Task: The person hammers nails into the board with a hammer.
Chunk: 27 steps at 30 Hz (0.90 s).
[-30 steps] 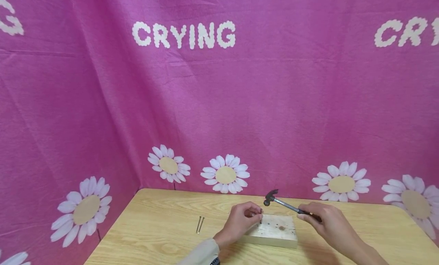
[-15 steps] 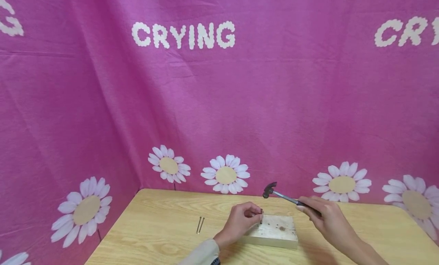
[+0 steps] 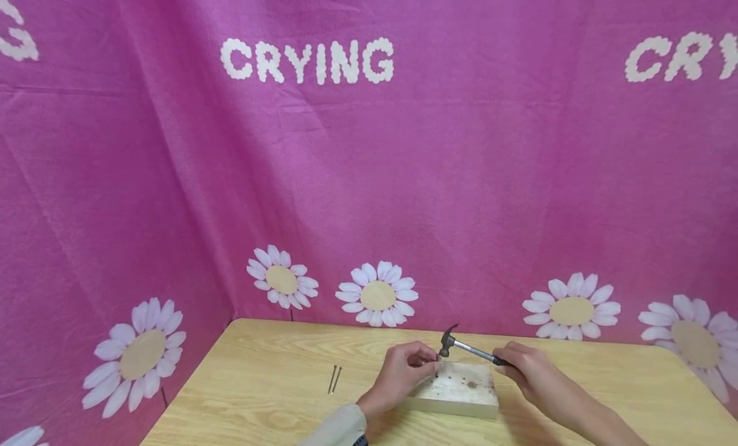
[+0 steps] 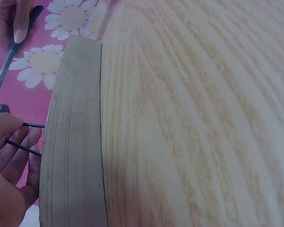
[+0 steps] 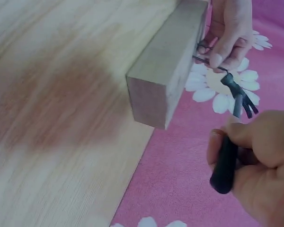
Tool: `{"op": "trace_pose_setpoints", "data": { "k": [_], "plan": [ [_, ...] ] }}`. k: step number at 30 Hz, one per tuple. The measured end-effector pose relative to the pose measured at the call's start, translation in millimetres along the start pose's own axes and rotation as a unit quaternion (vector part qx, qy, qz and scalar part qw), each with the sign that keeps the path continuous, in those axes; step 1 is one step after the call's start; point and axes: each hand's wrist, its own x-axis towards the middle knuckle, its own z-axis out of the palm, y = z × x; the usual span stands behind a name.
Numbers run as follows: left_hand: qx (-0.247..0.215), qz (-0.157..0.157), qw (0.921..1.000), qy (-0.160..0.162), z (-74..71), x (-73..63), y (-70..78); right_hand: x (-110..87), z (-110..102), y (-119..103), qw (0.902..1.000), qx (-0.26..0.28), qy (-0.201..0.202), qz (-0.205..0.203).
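Observation:
My left hand (image 3: 403, 372) is at the left end of a pale wooden block (image 3: 461, 404), pinching a nail (image 5: 210, 63) that stands on the block's top face. A second nail (image 4: 22, 147) sticks up from the block beside those fingers. My right hand (image 3: 536, 375) grips the black handle of a small claw hammer (image 3: 473, 349). In the right wrist view the hammer's dark head (image 5: 233, 85) is right at the head of the pinched nail. Small dark holes and a brown spot mark the block's top.
Two loose nails (image 3: 334, 380) lie side by side on the wood-grain table (image 3: 259, 388), left of the left hand. A pink cloth (image 3: 461, 177) with daisies and lettering hangs behind and to the left of the table.
The hammer first rose a little, then came down to the nail by the left fingers, its head tilting downward. The left hand and the block have stayed in place.

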Motion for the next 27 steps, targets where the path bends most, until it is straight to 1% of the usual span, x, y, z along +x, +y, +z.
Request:
{"op": "trace_pose_setpoints", "data": {
  "k": [3,6,8,13,16,19,21,22,27],
  "plan": [
    [-0.004,-0.002,1.0,0.001,0.1,-0.9,-1.0,0.2,-0.6,1.8,0.9997,-0.001,-0.022,-0.013],
    [-0.007,0.0,1.0,0.005,0.6,-0.9,-2.0,0.2,-0.2,1.8,0.9997,-0.001,-0.025,-0.002],
    [-0.008,0.001,0.9999,0.007,0.9,-0.9,-2.3,0.1,-1.0,1.2,0.9998,-0.006,-0.015,0.009],
    [-0.005,0.006,1.0,-0.001,1.3,-0.9,-0.9,3.4,-11.9,-2.2,0.9982,-0.002,0.004,0.06],
    [-0.002,0.002,1.0,-0.002,0.7,-0.9,-0.4,10.4,-18.6,-5.9,0.9958,0.0,0.017,0.089],
    [0.002,-0.008,1.0,-0.001,-0.3,-1.1,-0.4,18.3,-20.8,-9.1,0.9935,0.003,0.041,0.106],
    [0.004,-0.01,0.9999,-0.001,-1.1,-1.4,0.1,20.9,-19.4,-10.3,0.9932,0.009,0.049,0.106],
    [0.006,-0.01,0.9999,-0.001,-1.3,-1.4,0.3,20.6,-17.7,-10.5,0.9935,0.014,0.046,0.103],
    [0.011,-0.013,0.9999,0.003,-1.3,-1.8,-0.7,11.9,-5.0,-7.9,0.9979,0.007,0.01,0.064]
  ]
}}
